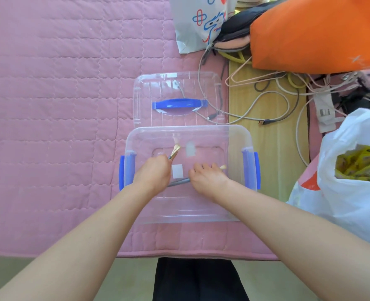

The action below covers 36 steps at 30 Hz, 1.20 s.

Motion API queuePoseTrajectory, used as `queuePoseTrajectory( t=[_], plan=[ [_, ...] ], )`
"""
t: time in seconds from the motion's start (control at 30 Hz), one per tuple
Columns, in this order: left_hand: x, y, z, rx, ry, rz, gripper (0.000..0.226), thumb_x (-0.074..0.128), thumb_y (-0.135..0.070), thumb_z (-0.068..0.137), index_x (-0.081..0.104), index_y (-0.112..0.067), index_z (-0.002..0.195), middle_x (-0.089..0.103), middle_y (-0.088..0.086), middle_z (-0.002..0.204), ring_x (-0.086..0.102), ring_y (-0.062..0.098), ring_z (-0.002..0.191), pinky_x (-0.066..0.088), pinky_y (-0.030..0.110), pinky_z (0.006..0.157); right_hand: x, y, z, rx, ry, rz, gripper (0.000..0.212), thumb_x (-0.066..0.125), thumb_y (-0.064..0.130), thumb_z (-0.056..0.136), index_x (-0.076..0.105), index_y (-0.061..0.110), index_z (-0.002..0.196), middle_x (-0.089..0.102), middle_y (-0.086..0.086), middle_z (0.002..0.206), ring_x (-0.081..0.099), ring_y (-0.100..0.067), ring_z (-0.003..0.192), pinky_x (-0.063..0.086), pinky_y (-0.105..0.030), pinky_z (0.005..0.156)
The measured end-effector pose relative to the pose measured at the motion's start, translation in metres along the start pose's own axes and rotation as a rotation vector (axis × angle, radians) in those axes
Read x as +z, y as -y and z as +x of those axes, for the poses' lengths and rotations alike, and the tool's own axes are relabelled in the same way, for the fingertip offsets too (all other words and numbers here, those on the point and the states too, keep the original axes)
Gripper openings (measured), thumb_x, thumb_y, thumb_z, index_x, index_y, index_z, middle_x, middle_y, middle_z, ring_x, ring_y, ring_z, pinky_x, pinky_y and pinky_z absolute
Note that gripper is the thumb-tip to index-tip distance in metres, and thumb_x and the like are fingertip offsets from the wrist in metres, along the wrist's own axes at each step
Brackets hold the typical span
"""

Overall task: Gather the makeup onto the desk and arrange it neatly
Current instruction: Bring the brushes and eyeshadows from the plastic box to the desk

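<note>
You look down on a pink quilted cover [49, 105]; right of it lies a pale wooden surface [271, 148] (strewn with cables [266, 122]), greenish floor [17, 270] nearest you.

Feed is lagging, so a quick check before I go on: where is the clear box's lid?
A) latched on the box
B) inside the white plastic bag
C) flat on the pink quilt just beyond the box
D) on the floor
C: the lid, blue handle up, lies flat on the pink quilt just beyond the open box.
</note>
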<state>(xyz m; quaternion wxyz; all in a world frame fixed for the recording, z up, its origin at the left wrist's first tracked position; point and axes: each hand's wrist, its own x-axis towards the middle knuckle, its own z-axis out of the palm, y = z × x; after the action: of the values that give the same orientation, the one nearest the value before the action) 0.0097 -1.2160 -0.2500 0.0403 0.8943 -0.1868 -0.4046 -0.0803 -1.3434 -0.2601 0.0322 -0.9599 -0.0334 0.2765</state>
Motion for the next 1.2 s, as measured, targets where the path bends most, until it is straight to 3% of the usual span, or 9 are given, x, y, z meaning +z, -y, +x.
queuePoseTrajectory(
  t=[0.07,0.17,0.3,0.37,0.5,0.67,0.83,1.03,1.2],
  plan=[
    [-0.006,0.0,-0.011,-0.027,-0.016,-0.054,0.022,0.036,-0.009,0.093,0.054,-0.008,0.104,0.061,0.012,0.099,0.056,0.035,0.087,0.05,0.042,0.071,-0.008,-0.003,-0.009,-0.074,0.056,-0.023,0.029,0.034,-0.001,0.089,0.053,-0.001,0.112,0.052,-0.02,0.112,0.055,-0.033,0.104,0.042,-0.044,0.082],
    [-0.023,-0.005,-0.036,-0.055,-0.08,-0.232,0.024,0.034,-0.013,0.096,0.056,-0.009,0.104,0.065,0.011,0.091,0.059,0.034,0.084,0.052,0.045,0.074,-0.04,-0.007,-0.025,-0.035,0.129,0.016,0.032,0.039,-0.002,0.09,0.043,0.003,0.122,0.048,-0.015,0.125,0.049,-0.03,0.116,0.039,-0.041,0.086],
    [-0.048,-0.015,-0.082,-0.06,-0.145,-0.539,0.025,0.035,-0.019,0.1,0.059,-0.012,0.098,0.068,0.01,0.083,0.058,0.024,0.067,0.053,0.044,0.072,-0.083,-0.006,-0.052,-0.036,0.131,0.085,0.032,0.045,-0.005,0.087,0.041,0.005,0.117,0.059,-0.012,0.105,0.058,-0.032,0.089,0.034,-0.035,0.067],
    [-0.057,-0.018,-0.106,-0.068,-0.163,-0.636,0.026,0.036,-0.022,0.101,0.058,-0.015,0.09,0.067,0.005,0.077,0.05,0.017,0.057,0.049,0.04,0.063,-0.107,-0.005,-0.07,0.004,0.121,0.186,0.03,0.042,-0.006,0.087,0.04,0.006,0.115,0.053,-0.01,0.089,0.049,-0.031,0.073,0.033,-0.036,0.061],
    [-0.074,-0.025,-0.158,-0.088,-0.262,-0.802,0.031,0.037,-0.017,0.1,0.059,-0.008,0.079,0.066,0.01,0.085,0.042,0.019,0.055,0.036,0.033,0.056,-0.133,-0.002,-0.109,0.055,0.121,0.481,0.03,0.036,-0.006,0.085,0.037,0.013,0.108,0.059,-0.012,0.094,0.052,-0.032,0.077,0.042,-0.04,0.059],
    [-0.098,-0.038,-0.224,-0.097,-0.341,-1.087,0.024,0.038,-0.013,0.101,0.062,-0.01,0.101,0.062,0.008,0.077,0.047,0.016,0.048,0.05,0.034,0.053,-0.163,0.003,-0.158,0.208,0.115,0.925,0.027,0.031,0.0,0.087,0.042,0.022,0.098,0.064,0.0,0.089,0.055,-0.019,0.069,0.046,-0.032,0.058],
    [-0.104,-0.053,-0.285,-0.165,-0.315,-1.245,0.022,0.038,-0.013,0.102,0.06,-0.012,0.104,0.064,0.01,0.08,0.049,0.015,0.045,0.054,0.028,0.05,-0.206,0.023,-0.211,0.356,0.127,1.469,0.025,0.031,0.001,0.091,0.048,0.016,0.102,0.062,-0.006,0.082,0.056,-0.016,0.061,0.047,-0.027,0.06],
    [-0.089,-0.061,-0.349,-0.196,-0.38,-1.277,0.022,0.039,-0.016,0.102,0.061,-0.014,0.105,0.065,0.004,0.078,0.047,0.016,0.048,0.046,0.028,0.05,-0.23,0.046,-0.255,0.349,0.155,1.621,0.023,0.038,-0.001,0.092,0.053,0.008,0.108,0.063,-0.007,0.076,0.055,-0.018,0.06,0.047,-0.028,0.058],
    [-0.074,-0.059,-0.395,-0.262,-0.449,-1.398,0.023,0.039,-0.014,0.102,0.06,-0.009,0.106,0.065,0.01,0.083,0.053,0.018,0.049,0.051,0.031,0.057,-0.24,0.069,-0.283,0.3,0.187,1.651,0.023,0.038,-0.003,0.094,0.053,0.005,0.109,0.061,-0.011,0.076,0.055,-0.018,0.056,0.047,-0.029,0.055]
  ],
)
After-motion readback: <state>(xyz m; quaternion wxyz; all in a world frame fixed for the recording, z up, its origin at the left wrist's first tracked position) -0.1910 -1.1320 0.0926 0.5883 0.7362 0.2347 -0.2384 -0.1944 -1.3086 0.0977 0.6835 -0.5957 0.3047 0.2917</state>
